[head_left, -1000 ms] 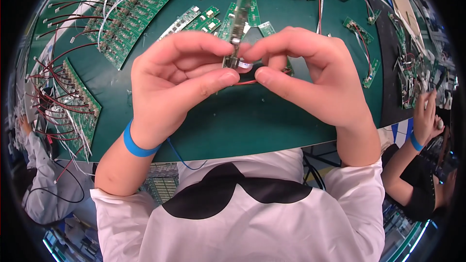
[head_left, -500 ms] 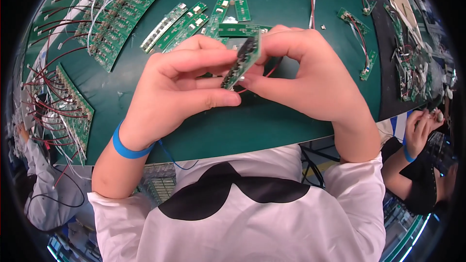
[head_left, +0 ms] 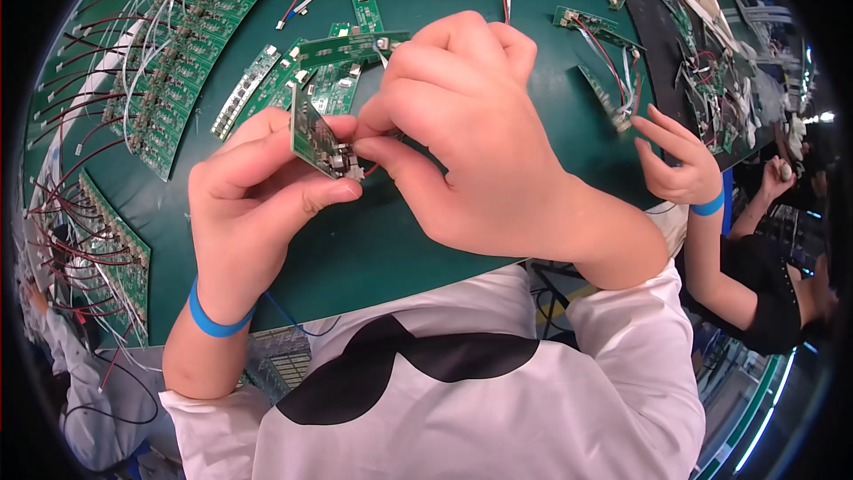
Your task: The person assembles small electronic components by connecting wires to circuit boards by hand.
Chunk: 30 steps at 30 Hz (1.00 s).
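My left hand (head_left: 258, 204) pinches a small green circuit board (head_left: 313, 138) between thumb and fingers, held tilted above the dark green table (head_left: 373, 249). My right hand (head_left: 462, 142) closes in from the right, its fingertips on a red wire (head_left: 371, 168) at the board's lower corner by a grey connector. A blue band circles my left wrist. Most of the wire is hidden under my right palm.
Several loose green boards (head_left: 333, 71) lie behind my hands. Rows of wired boards (head_left: 164, 80) fan out at the left, more (head_left: 111, 249) near the left edge. Another person's hand (head_left: 680, 164) with a blue wristband rests on the table's right side beside tangled wired boards (head_left: 702, 71).
My hands have shifted left and nearer the camera. The board has turned so its face shows, and my right hand now covers more of it. Another person's hand has come onto the table at right.
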### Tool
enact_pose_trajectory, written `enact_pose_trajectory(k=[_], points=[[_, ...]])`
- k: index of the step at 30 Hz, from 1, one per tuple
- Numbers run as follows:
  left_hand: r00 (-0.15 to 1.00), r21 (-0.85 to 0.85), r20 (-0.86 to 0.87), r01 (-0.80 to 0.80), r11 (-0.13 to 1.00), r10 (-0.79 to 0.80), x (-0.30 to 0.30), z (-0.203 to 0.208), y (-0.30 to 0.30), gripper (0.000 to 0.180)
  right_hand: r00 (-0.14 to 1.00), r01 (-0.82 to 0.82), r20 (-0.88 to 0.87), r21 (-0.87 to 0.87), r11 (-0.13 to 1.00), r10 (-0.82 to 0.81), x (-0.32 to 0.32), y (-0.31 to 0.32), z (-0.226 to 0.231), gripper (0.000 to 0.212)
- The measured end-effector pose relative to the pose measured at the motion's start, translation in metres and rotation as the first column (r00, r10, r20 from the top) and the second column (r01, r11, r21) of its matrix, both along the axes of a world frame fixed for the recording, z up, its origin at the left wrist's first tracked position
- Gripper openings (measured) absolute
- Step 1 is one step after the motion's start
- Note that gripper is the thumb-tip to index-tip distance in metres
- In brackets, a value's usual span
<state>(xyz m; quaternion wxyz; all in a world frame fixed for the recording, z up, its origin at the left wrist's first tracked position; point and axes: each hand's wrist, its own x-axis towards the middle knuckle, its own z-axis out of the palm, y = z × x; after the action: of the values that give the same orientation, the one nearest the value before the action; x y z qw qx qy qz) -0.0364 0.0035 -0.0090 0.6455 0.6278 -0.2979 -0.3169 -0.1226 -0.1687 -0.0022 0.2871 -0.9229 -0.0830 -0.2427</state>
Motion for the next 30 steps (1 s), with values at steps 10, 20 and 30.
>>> enact_pose_trajectory(k=[10,20,30], points=[[0.999,-0.035,-0.006,0.038,0.999,-0.038,0.001,-0.004,0.000,0.035,0.987,-0.050,-0.143,0.150,0.987,0.072,-0.003,-0.003,0.010,0.012],[1.000,-0.131,-0.008,0.025,0.991,-0.027,0.001,-0.012,0.002,0.037,0.983,-0.054,-0.166,0.139,0.989,0.078,-0.004,-0.002,0.008,0.012],[1.000,-0.080,0.031,0.007,0.997,-0.005,0.003,-0.012,0.001,0.038,0.972,-0.052,-0.214,0.209,0.977,0.097,-0.004,-0.003,0.005,0.008]])
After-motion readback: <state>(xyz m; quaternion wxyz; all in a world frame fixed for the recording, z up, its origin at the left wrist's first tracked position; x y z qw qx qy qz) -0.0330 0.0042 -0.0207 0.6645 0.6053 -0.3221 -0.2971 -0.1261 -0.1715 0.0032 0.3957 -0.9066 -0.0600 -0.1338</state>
